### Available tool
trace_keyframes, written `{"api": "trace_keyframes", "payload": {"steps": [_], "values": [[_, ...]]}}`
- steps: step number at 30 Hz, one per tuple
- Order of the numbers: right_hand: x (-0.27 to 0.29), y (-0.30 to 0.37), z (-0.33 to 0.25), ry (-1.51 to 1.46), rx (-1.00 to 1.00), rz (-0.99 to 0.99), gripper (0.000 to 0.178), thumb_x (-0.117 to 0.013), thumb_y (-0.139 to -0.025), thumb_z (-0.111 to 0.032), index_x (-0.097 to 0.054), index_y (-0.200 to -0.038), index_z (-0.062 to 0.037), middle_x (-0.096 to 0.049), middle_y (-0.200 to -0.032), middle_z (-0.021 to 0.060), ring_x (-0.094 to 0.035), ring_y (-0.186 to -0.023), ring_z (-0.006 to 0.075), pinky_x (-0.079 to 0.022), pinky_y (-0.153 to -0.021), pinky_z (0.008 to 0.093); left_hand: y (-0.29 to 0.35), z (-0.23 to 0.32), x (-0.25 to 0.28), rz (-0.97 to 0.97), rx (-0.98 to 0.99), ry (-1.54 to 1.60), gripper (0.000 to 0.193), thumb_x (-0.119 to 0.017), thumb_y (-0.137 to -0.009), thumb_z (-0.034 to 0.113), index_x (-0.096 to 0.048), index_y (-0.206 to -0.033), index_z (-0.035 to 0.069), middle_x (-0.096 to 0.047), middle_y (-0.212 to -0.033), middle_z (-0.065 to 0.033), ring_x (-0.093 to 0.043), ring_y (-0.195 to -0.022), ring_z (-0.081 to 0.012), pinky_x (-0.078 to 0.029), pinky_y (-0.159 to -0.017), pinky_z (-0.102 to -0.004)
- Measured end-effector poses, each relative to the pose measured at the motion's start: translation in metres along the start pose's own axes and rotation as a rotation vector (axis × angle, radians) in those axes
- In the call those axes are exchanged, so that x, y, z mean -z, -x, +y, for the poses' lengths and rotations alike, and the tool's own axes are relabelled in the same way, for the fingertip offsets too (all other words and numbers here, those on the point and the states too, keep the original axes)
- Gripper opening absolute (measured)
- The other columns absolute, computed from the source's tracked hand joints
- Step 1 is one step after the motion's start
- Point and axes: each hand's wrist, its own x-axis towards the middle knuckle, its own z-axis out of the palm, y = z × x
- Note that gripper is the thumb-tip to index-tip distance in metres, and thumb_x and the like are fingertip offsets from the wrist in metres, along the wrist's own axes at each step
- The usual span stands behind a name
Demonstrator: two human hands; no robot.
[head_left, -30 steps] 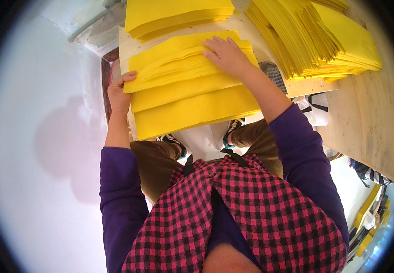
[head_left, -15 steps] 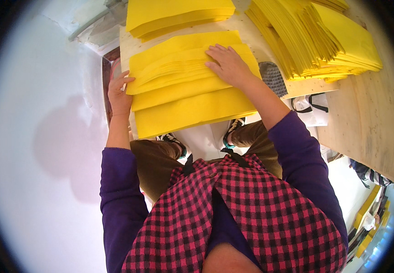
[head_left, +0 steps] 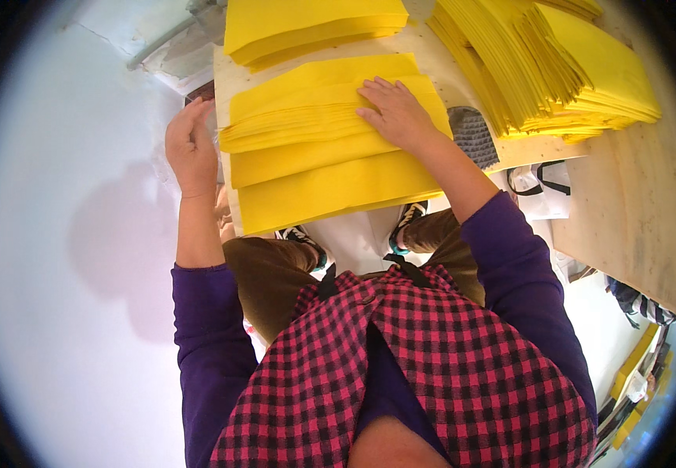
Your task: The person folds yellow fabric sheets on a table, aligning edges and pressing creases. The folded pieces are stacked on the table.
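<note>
right hand [head_left: 395, 115] rests on yellow sheets [head_left: 311, 152] (left hand [head_left: 192, 148] just beside).

Bright light washes the white wall [head_left: 49, 327] beyond my left hand [head_left: 193, 148] nearly blank; a soft lilac-grey shadow [head_left: 123, 242] falls there, so light reaches me from the right. The yellow sheets [head_left: 299, 132] under my right hand [head_left: 395, 115] look clear. Far right of it, the plywood surface [head_left: 626, 207] bends toward a blurred, bluish, blackening rim.

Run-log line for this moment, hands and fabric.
left hand: apart, left of layered yellow fabric | right hand: resting on it | far yellow stack: untouched | right yellow pile: untouched
</note>
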Motion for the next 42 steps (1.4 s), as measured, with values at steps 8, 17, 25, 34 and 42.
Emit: {"api": "trace_keyframes", "payload": {"steps": [8, 17, 25, 34, 42], "values": [[-0.002, -0.002, 0.001, 0.007, -0.029, -0.04, 0.052, -0.041, -0.095, -0.044, -0.051, -0.131, -0.0073, -0.042, -0.142, 0.0122, -0.032, -0.136, 0.0262, -0.021, -0.113, 0.0429, 0.011, 0.002, 0.007, 0.035, 0.691, 0.281, 0.021, -0.055, -0.091, 0.019, -0.06, -0.098, 0.0, -0.063, -0.09, -0.01, -0.061, -0.083, -0.0193, -0.049, -0.071, -0.0301], [-0.004, -0.001, 0.005, -0.031, -0.015, -0.009, 0.054, -0.041, -0.095, -0.045, -0.051, -0.131, -0.0067, -0.044, -0.141, 0.0123, -0.033, -0.136, 0.0264, -0.021, -0.113, 0.0429, 0.019, -0.008, 0.016, -0.194, 1.119, 0.592, 0.044, -0.054, -0.092, 0.039, -0.052, -0.113, 0.0, -0.062, -0.081, -0.0127, -0.06, -0.065, -0.0165, -0.048, -0.053, -0.0242], [-0.001, -0.001, 0.003, -0.014, -0.021, -0.036, 0.054, -0.04, -0.096, -0.045, -0.05, -0.131, -0.0054, -0.043, -0.142, 0.012, -0.033, -0.136, 0.0264, -0.022, -0.113, 0.0428, -0.002, -0.017, -0.005, -0.367, 1.264, 0.597, 0.042, -0.056, -0.09, 0.043, -0.058, -0.117, 0.012, -0.065, -0.087, -0.0105, -0.063, -0.07, -0.0193, -0.052, -0.059, -0.025], [-0.001, -0.001, 0.002, 0.002, -0.027, -0.052, 0.053, -0.04, -0.096, -0.045, -0.049, -0.132, -0.0064, -0.042, -0.143, 0.0113, -0.032, -0.136, 0.0258, -0.021, -0.113, 0.0424, -0.014, -0.053, -0.017, -0.485, 1.348, 0.684, 0.036, -0.069, -0.08, 0.03, -0.063, -0.107, 0.006, -0.068, -0.082, -0.0069, -0.064, -0.066, -0.0119, -0.05, -0.056, -0.0211], [0.0, 0.0, 0.002, -0.006, -0.027, -0.049, 0.053, -0.041, -0.096, -0.045, -0.05, -0.132, -0.0064, -0.042, -0.142, 0.0113, -0.032, -0.136, 0.0257, -0.022, -0.113, 0.0424, -0.013, -0.052, -0.021, -0.435, 1.394, 0.834, 0.026, -0.064, -0.086, 0.014, -0.065, -0.109, 0.002, -0.068, -0.1, -0.0084, -0.066, -0.086, -0.0173, -0.054, -0.072, -0.0257]]}}
